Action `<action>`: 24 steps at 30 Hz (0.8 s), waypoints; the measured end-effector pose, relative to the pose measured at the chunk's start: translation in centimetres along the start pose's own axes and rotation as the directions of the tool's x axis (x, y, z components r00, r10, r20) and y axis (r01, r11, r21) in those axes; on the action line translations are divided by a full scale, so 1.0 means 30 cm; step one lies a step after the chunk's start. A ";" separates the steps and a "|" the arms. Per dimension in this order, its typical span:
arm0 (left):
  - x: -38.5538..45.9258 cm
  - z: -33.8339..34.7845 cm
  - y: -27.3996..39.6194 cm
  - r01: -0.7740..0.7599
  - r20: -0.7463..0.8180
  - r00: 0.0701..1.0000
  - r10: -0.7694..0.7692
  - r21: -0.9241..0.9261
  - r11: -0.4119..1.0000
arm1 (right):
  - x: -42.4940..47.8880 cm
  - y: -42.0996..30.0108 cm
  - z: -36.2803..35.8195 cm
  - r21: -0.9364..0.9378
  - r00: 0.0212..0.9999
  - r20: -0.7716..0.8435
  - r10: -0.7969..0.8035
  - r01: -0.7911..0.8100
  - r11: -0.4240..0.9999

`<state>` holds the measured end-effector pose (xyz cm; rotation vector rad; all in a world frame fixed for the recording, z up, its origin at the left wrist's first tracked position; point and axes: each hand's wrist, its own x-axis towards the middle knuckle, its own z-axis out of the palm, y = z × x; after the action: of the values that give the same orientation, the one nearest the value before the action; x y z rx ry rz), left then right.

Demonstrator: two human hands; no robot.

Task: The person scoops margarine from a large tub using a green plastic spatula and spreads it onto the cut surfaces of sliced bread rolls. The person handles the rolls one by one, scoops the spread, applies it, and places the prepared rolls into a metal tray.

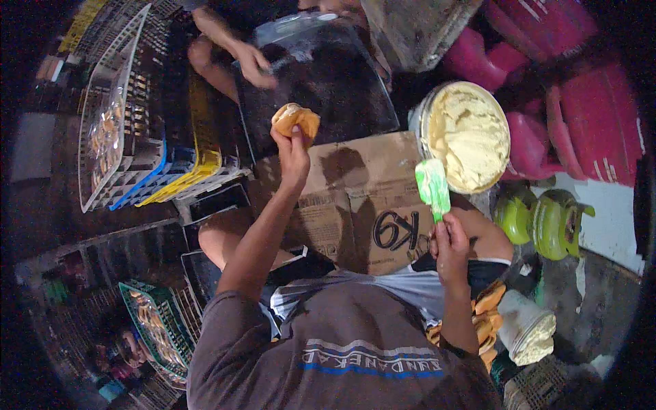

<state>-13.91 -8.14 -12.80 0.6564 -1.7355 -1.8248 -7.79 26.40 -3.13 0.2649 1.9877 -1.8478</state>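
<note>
My left hand (293, 154) holds a bread bun (300, 122) up over the near edge of a dark tray (318, 97). Some pale cream shows at the top of the bun. In my right hand (451, 246) is a green spatula (433, 188), its blade smeared with cream. The blade is close beside a large round tub (425, 120) of pale yellow cream (469, 138), whose surface is scooped and uneven. A flattened cardboard sheet (369, 205) with writing on it lies across my lap, below both hands.
Stacked plastic crates (148, 169) with packaged goods stand left; a green crate (154, 328) is lower left. Another person's hand (253, 64) reaches over the tray. Pink gas cylinders (589, 123) and green ones (556, 225) stand right. Buns (489, 320) and a smaller cream tub (528, 328) sit by my right side.
</note>
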 end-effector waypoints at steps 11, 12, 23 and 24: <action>0.251 0.003 -0.305 -0.302 0.334 0.921 0.199 0.937 -0.172 | -0.019 0.115 -0.034 -0.222 0.987 -0.025 -0.159 0.150 0.964; 0.235 0.007 -0.321 -0.234 0.227 0.970 0.092 0.968 0.088 | 0.006 0.121 -0.027 -0.281 0.975 -0.016 -0.221 0.208 0.937; -0.842 -0.911 0.309 0.023 -0.311 0.822 0.478 0.856 0.516 | 0.142 -0.103 0.158 -0.138 0.950 0.267 -0.165 0.207 0.969; -0.951 -1.028 0.278 0.142 -0.353 0.828 0.436 0.883 0.447 | 0.085 -0.108 0.229 -0.116 0.945 0.197 -0.261 0.287 0.951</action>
<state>28.29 -12.04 -6.57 1.2115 -2.1316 -0.3087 -10.25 18.95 -1.50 -0.2268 2.1005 -1.8027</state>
